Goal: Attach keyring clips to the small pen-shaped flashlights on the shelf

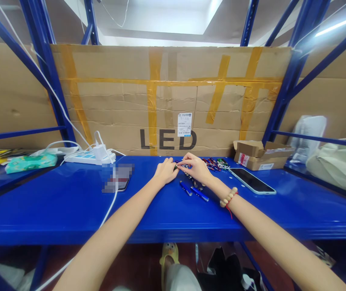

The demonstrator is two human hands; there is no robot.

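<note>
On the blue shelf top (148, 210), my left hand (166, 171) and my right hand (196, 166) meet fingertip to fingertip. Both are closed around a small, dark, slim piece, mostly hidden by the fingers and too small to name. Just below my right hand lie two short blue metal tubes, one on the left (185, 188) and one on the right (200, 194). Small metallic parts (194, 184) are scattered under the right palm, partly covered. Behind that hand is a pile of red, green and dark shiny pieces (213, 164). A beaded bracelet (229, 197) circles my right wrist.
A phone (253, 180) lies at right, before an open cardboard box (260, 155). At left are another phone (125, 182), a white power strip (82, 157) and a cable (110, 208) crossing the front edge. A large cardboard panel (121, 105) stands behind.
</note>
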